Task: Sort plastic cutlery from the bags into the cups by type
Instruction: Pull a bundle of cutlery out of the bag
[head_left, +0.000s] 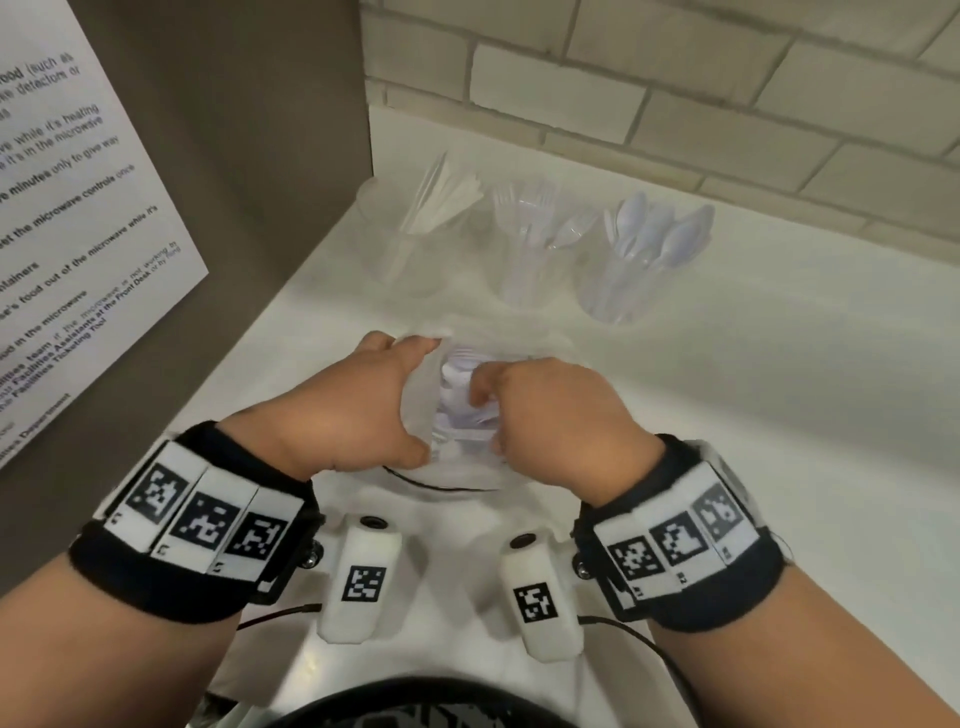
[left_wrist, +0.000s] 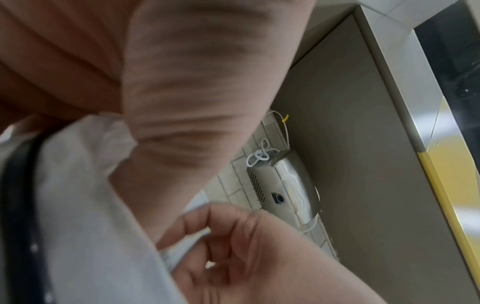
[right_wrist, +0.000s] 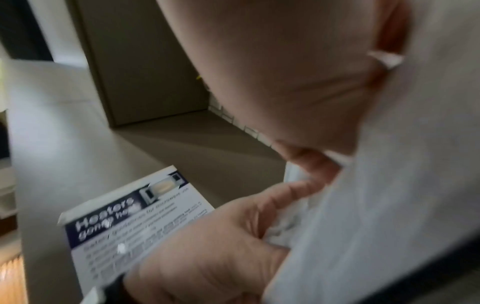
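**A:** So the counter (head_left: 779, 415) had a poster (head_left: 78, 208) on the left wall, three cups at the back: knives (head_left: 431, 208), forks (head_left: 540, 223), spoons (head_left: 654, 239). The bag (head_left: 462, 395) sat near the person, well short of the cups.

**B:** And the hands?

**A:** Left hand (head_left: 358, 410) and right hand (head_left: 550, 415) were each clenched on the bag's film, one per side. Looked like thin, slippery, floppy plastic, light cutlery inside. Best bet was probably pinching the film near the mouth, not the middle.
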